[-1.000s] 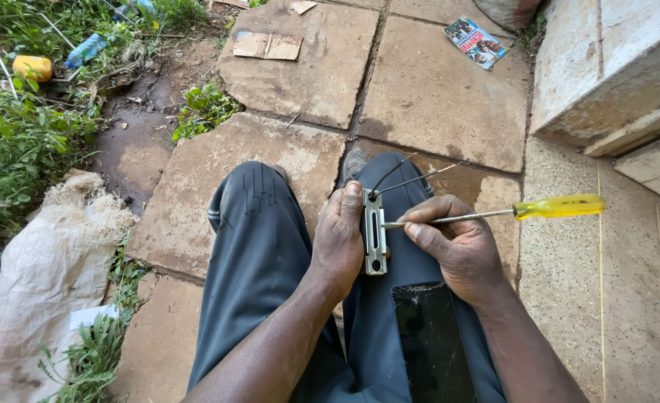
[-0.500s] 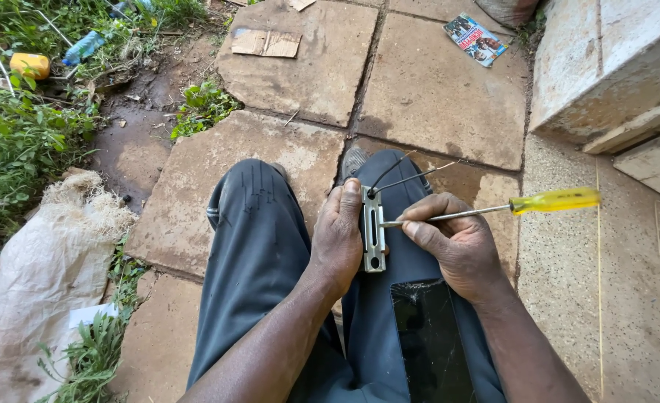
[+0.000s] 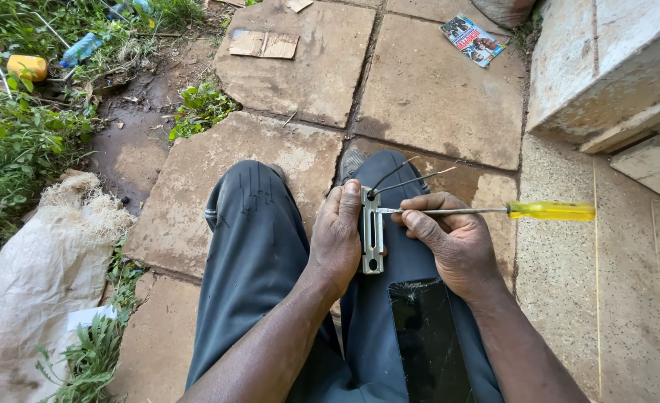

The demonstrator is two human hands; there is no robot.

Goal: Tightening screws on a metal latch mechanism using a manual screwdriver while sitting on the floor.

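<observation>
Gripping a narrow grey metal plate [image 3: 372,240] upright over the right thigh, the left hand [image 3: 337,239] closed its fingers [image 3: 351,195] around it; the right hand [image 3: 453,242] pinched a yellow-handled slim screwdriver [image 3: 494,211], tip touching the plate's top.

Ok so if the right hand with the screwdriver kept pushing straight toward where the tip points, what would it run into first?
The metal bracket. The right hand points the screwdriver leftward, and its tip already sits at the bracket's upper part, apparently touching it. Just behind is the left hand holding the bracket against the thigh.
</observation>
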